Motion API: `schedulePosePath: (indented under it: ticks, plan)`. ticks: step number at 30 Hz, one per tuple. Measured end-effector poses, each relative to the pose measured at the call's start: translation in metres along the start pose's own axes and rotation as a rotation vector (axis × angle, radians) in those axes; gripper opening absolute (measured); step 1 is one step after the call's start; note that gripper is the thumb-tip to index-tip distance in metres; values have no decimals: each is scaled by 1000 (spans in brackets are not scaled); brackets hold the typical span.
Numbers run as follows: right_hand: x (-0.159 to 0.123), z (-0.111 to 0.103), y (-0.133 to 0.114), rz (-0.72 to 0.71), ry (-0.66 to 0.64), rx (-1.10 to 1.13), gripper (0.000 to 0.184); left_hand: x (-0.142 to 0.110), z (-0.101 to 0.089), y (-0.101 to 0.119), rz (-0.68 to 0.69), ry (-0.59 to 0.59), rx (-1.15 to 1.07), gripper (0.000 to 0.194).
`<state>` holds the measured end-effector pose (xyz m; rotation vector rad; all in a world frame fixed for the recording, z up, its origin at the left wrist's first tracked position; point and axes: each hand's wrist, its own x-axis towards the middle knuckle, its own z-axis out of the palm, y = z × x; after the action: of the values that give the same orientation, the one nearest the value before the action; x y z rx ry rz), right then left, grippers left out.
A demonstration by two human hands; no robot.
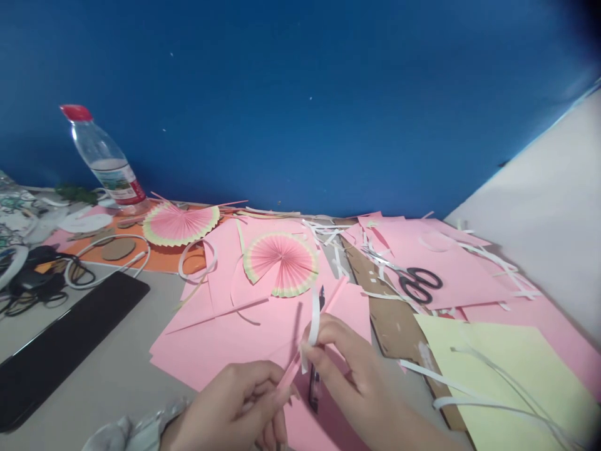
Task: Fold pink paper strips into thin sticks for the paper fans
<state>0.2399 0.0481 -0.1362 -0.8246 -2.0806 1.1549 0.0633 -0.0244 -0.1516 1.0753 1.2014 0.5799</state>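
Observation:
My left hand [237, 404] is closed around the near end of a narrow pink paper strip [335, 295], which slants up and away to the right. Between thumb and forefinger, my right hand [359, 382] pinches a white strip [315, 316] against the pink one. Whether the white strip is wrapped round it or only laid across, I cannot tell. Just under my right fingers lies a dark, partly clear pen-like tool [314, 391], half hidden. Pink paper sheets [220, 338] spread below both hands. Beyond them sits a round pleated pink fan [282, 263] with a yellow-green rim.
A second pleated fan [181, 224] lies at back left by a red-capped bottle [106, 156]. Scissors [417, 282] rest on pink paper at right, near brown cardboard [394, 326] and a pale yellow sheet [521, 369]. A black slab-like object [75, 344] and cables [42, 269] are left.

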Motion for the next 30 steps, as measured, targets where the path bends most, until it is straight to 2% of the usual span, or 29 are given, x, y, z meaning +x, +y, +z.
schedulePosePath:
  ticks: [5, 9, 12, 18, 24, 30]
  plan:
    - [-3, 4, 4, 25, 138, 82, 20, 3, -1, -2, -35, 73, -192, 42]
    - [-8, 14, 0, -4, 22, 189, 15, 6, 0, -3, -1, 84, -240, 37]
    - [-9, 22, -1, 66, -40, 239, 14, 7, 2, -5, 29, 46, -275, 28]
    - [-6, 30, 4, 268, -7, 182, 14, 5, 3, -7, 30, -31, -365, 24]
    - [-5, 30, 6, 304, 2, 139, 14, 4, 1, 0, -9, -62, -448, 36]
    - [-4, 30, 10, 320, -40, 114, 12, 4, 0, 2, -25, -55, -458, 30]
